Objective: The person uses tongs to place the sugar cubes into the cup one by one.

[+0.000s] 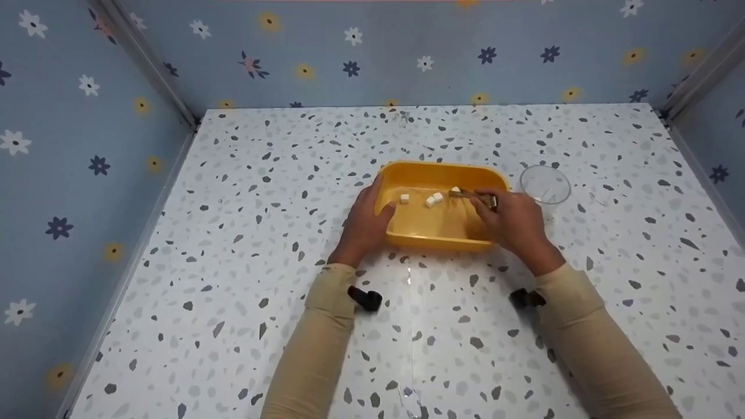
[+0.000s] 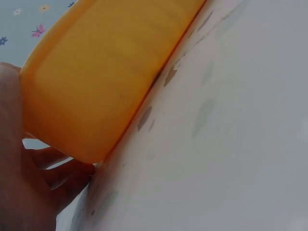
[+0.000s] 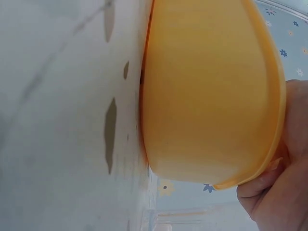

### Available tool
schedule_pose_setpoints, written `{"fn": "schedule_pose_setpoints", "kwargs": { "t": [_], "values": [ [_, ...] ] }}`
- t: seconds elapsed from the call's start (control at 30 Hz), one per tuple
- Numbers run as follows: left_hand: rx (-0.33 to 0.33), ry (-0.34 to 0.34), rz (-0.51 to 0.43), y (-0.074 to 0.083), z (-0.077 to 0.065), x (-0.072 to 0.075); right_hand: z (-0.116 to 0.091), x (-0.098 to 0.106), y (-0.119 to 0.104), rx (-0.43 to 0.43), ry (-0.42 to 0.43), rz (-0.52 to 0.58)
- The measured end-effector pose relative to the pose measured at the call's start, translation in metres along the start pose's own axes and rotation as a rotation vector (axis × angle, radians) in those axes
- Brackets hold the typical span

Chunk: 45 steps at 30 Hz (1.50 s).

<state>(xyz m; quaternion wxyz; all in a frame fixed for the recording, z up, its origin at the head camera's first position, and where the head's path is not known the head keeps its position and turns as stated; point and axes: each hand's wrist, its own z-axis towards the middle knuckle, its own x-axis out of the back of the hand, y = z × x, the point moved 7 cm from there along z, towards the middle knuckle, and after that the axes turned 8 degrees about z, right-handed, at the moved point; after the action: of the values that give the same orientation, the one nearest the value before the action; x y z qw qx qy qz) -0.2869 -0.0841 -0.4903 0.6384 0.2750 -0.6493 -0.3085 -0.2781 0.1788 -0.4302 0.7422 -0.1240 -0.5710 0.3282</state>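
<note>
White cubes (image 1: 404,198): one at the tips of the tongs (image 1: 465,195), pinch unclear; three others lie in the yellow tray (image 1: 419,226), apparently not yet picked up.
Right hand (image 1: 517,222): clamped on the tongs.
Left hand (image 1: 364,226): gripping the tray's side.
Clear glass (image 1: 538,181): beside the tray, contents unclear.

Tray (image 1: 430,226), cup (image 1: 541,181) on speckled table (image 1: 233,265)

Tan sleeves (image 1: 314,343), wrist cameras (image 1: 365,299) — both black

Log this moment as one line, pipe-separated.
left hand: grips yellow tray | right hand: grips tongs | tongs tip: at white cube | tray: three more cubes inside | clear glass: right of tray
</note>
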Motion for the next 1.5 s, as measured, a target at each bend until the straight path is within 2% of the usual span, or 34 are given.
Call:
{"fn": "schedule_pose_setpoints", "kwargs": {
  "t": [0.37,0.6,0.87,1.13,1.3,1.5],
  "values": [
    [0.007,-0.003,-0.031,0.000,-0.002,0.000,-0.001,0.001,-0.001,0.037,0.029,0.045],
    [0.007,-0.001,-0.034,-0.001,-0.002,0.001,0.000,0.001,0.000,-0.002,0.023,0.073],
    [-0.005,0.010,-0.045,0.000,-0.003,0.002,-0.002,0.006,0.000,0.026,0.109,0.125],
    [-0.016,0.007,-0.033,0.001,-0.002,0.002,-0.002,0.007,0.001,0.006,0.098,0.145],
    [-0.012,0.006,-0.030,0.001,-0.002,0.002,-0.002,0.009,0.004,-0.021,0.084,0.218],
    [0.015,-0.005,-0.032,-0.001,0.000,0.000,-0.003,0.015,0.007,-0.022,0.118,0.287]
  ]
}}
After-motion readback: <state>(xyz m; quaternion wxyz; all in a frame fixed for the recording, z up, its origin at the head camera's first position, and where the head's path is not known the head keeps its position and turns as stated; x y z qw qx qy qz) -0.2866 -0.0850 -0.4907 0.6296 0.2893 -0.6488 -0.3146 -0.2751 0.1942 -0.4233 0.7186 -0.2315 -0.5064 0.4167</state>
